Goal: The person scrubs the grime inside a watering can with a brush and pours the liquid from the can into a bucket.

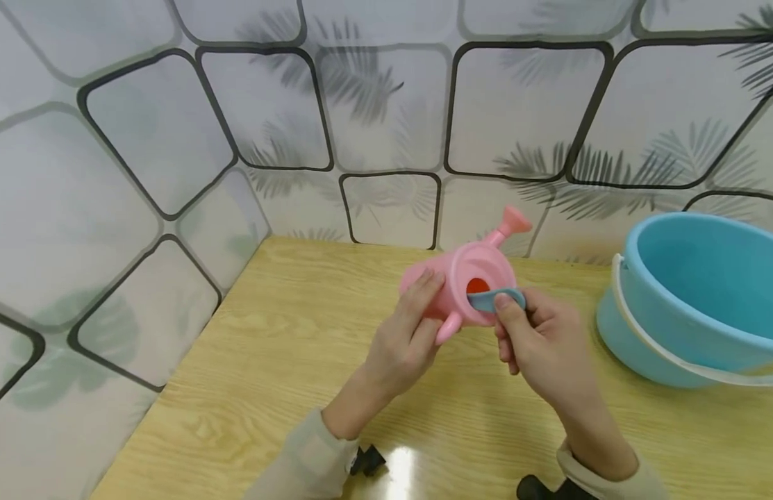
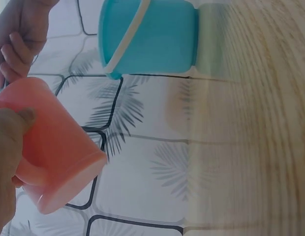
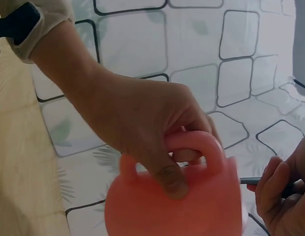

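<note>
A pink watering can is tipped so its round opening faces the head camera, its spout and rose pointing up and right. My left hand grips it by the looped handle, the thumb lying on the can's wall. My right hand pinches a flat blue handle with a rounded end between thumb and fingers. The far end of this handle reaches into the can's opening, where its tip is hidden. Orange-red shows inside the opening; what it belongs to I cannot tell.
A large light-blue bucket with a white carrying handle stands on the right of the wooden table. Behind and to the left rises a patterned wall covering with black outlines and leaf prints.
</note>
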Demonstrator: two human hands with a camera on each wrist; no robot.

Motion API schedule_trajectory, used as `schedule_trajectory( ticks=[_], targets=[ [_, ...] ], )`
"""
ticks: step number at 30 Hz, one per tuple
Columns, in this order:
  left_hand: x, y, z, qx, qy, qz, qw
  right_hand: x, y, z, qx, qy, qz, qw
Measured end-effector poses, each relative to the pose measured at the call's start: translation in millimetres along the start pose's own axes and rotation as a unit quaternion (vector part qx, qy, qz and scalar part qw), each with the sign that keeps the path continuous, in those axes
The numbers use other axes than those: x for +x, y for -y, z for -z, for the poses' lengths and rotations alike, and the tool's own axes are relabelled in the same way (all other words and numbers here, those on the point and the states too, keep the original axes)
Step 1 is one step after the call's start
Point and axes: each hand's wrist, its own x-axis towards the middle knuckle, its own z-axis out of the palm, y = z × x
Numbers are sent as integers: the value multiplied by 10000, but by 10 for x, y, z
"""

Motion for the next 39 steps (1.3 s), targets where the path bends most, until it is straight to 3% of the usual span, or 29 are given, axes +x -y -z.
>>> schedule_trajectory(
  ticks=[4, 7, 8, 11, 13, 14, 19, 25, 29, 39],
  targets=[
    [-11, 16, 6, -43, -37, 115, 9999, -5, 19, 58, -67, -398, 143, 9991],
    [-24, 11, -4, 65, -6, 131, 9999, -9, -27, 44, -523, -610, 847, 9932],
    [-29, 5, -14, 89, 16, 103, 9999, -3, -56, 22, -873, -681, 1279, 9856],
    [-40, -10, -36, 73, 80, 45, 9999, 21, -149, -56, -1665, -925, 2517, 9489],
    [-43, -14, -42, 51, 102, 83, 9999, 39, -186, -77, -1975, -1169, 3056, 9241],
    [-42, -15, -41, 44, 105, 122, 9999, 46, -195, -77, -2070, -1262, 3182, 9165],
    [-41, -13, -23, 116, 138, 197, 9996, 56, -182, -18, -1879, -1166, 3026, 9271],
    [-54, -14, -20, 184, 152, 203, 9995, 52, -151, 36, -1234, -982, 2366, 9587],
    [-45, -23, -25, 167, 139, 187, 9996, 59, -176, 55, -930, -972, 2080, 9688],
    [-36, -14, -14, 210, 126, 311, 9992, 93, -240, 34, -475, -1134, 2093, 9701]
  ],
)
